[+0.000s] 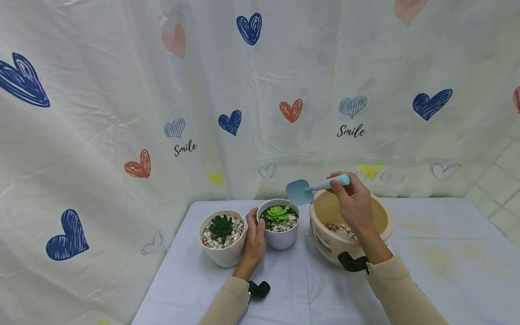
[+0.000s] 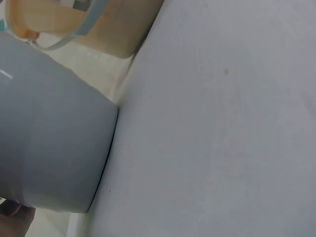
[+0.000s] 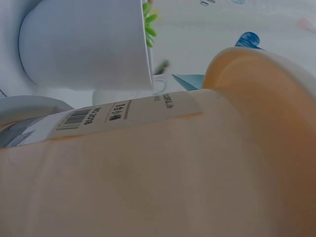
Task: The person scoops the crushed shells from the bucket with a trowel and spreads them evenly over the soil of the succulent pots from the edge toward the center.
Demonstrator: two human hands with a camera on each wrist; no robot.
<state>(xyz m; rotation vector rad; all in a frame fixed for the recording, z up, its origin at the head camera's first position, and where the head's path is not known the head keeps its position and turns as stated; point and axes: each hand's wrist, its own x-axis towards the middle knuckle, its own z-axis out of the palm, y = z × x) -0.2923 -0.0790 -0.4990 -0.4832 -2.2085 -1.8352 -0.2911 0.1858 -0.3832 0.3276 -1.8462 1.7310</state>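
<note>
In the head view my right hand (image 1: pixel 354 203) grips the handle of a small light-blue hand trowel (image 1: pixel 299 192). Its blade points left, close over the right rim of a pale lilac flower pot (image 1: pixel 281 239). That pot holds a bright green succulent (image 1: pixel 277 214) and pebbles on its right and front part. My left hand (image 1: pixel 255 237) holds the pot's left side, thumb at the front. The left wrist view shows the pot's smooth wall (image 2: pixel 54 128) and part of the hand (image 2: pixel 17 219) low at the left.
A cream pot (image 1: pixel 224 256) with a dark green succulent and pebbles stands left of my left hand. At right, a large beige planter (image 1: pixel 325 234) holds some pebbles; its side label (image 3: pixel 81 121) shows in the right wrist view. A heart-printed curtain (image 1: pixel 260 90) hangs behind the white-covered table (image 1: pixel 438 271).
</note>
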